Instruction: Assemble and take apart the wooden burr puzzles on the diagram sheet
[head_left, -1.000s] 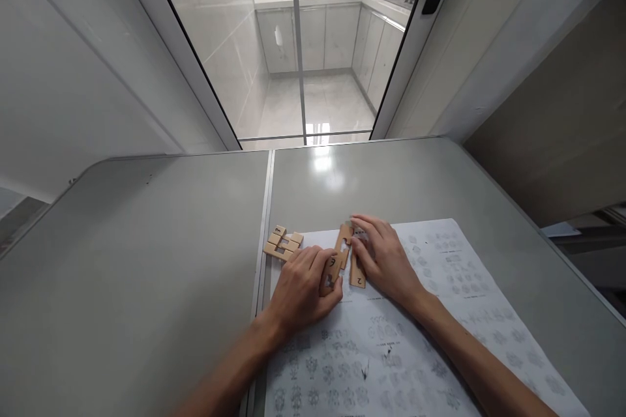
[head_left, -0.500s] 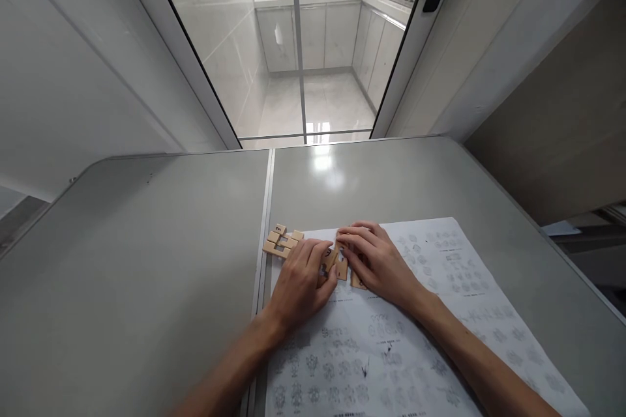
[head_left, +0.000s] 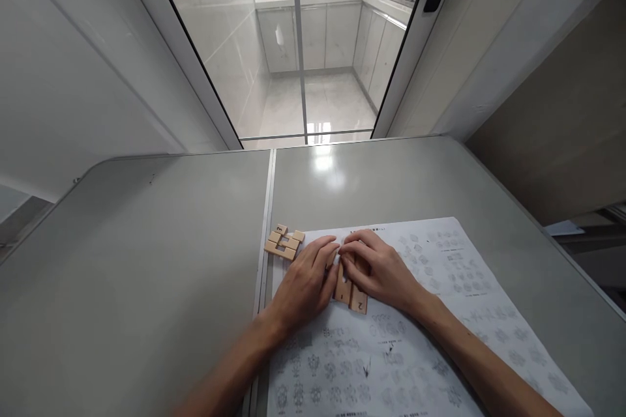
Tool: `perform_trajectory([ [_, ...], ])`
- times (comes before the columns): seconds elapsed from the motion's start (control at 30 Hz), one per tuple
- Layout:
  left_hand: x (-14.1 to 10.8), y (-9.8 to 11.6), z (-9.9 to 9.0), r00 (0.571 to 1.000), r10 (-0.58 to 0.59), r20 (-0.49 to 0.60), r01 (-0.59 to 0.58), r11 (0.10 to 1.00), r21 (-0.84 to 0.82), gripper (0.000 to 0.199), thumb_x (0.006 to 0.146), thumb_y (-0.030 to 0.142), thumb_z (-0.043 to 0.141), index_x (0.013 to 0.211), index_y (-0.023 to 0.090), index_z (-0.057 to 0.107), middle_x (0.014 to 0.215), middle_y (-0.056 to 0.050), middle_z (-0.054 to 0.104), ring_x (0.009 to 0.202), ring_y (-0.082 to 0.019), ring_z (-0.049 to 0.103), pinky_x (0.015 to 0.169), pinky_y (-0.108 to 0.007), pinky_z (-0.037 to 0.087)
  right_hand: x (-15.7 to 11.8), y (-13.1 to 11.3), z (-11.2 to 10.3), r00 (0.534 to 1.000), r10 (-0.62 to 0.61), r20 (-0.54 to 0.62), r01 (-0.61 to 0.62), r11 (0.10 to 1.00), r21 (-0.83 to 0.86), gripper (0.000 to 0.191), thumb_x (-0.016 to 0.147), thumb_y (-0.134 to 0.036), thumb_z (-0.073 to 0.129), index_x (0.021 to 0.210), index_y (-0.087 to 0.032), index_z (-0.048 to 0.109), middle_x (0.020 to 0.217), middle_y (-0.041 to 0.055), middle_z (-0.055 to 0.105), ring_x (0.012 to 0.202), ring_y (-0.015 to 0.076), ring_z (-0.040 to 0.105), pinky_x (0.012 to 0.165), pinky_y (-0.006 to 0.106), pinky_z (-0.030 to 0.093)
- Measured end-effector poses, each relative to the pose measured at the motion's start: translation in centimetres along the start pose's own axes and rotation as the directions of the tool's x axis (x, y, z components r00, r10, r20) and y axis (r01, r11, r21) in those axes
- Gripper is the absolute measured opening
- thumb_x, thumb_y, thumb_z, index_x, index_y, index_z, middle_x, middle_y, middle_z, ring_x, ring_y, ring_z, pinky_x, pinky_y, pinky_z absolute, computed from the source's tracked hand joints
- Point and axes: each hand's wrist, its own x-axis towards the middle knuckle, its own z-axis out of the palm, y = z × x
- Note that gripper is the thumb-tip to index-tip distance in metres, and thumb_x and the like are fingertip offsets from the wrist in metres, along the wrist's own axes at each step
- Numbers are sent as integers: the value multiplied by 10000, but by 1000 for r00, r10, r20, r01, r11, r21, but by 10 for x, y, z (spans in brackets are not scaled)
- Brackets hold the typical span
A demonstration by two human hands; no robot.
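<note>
Two flat wooden puzzle pieces marked 1 [head_left: 342, 295] and 2 [head_left: 360, 303] lie side by side on a printed sheet [head_left: 411, 352]. My right hand [head_left: 379, 266] is closed over their upper ends, its fingertips partly covering them. My left hand [head_left: 304, 279] has its fingers curled around another small wooden piece [head_left: 332, 257], mostly hidden, right against the piece marked 1. The fingertips of both hands nearly meet. Just left of my left hand, a cluster of notched wooden pieces [head_left: 282, 251], one marked 3, sits at the sheet's upper left corner.
The grey folding table [head_left: 186, 260] has a metal seam [head_left: 267, 208] running along the sheet's left side. Beyond the far edge stands a framed glass door [head_left: 298, 58] with a kitchen behind it. Small line drawings cover the sheet.
The pieces marked 1 and 2 have shifted towards me and now lie together, more exposed below my fingers. My right hand has moved slightly; the left cluster stays in place.
</note>
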Motion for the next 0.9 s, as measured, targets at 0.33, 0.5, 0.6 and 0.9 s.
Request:
perform_trajectory([
  [0.33,1,10,-10,993,28,112,-22,998,-56,837,860,420,819,1548,212,390,1519,-194,565,1439,-358,542,1172,-540,508,0,-1,3,952,299,-62,-272,922,277,145,1046,-260,532,1044,-231,674,1021,77,736,818,228,689,661,342,564],
  [0.5,0,20,-9,969,104,222,-108,994,2,980,791,691,798,1544,176,442,1564,-195,542,1514,-404,440,1281,-617,351,2,1,5,894,433,-112,-365,852,376,215,1055,-382,556,985,-215,671,961,71,737,841,234,703,716,330,572],
  [0.6,0,26,-7,956,96,277,-109,994,32,849,795,638,798,1478,204,542,1584,-152,523,1539,-394,399,1327,-612,265,3,3,6,886,448,-120,-363,831,420,233,1050,-414,562,985,-216,665,944,67,736,844,233,704,741,328,576],
  [0.9,-13,30,-21,923,197,331,-207,978,-4,530,879,261,680,1399,204,595,1429,-135,613,1416,-327,506,1304,-572,330,3,2,7,898,426,-108,-358,852,381,206,1037,-366,537,959,-219,658,948,66,737,826,231,696,723,337,546],
])
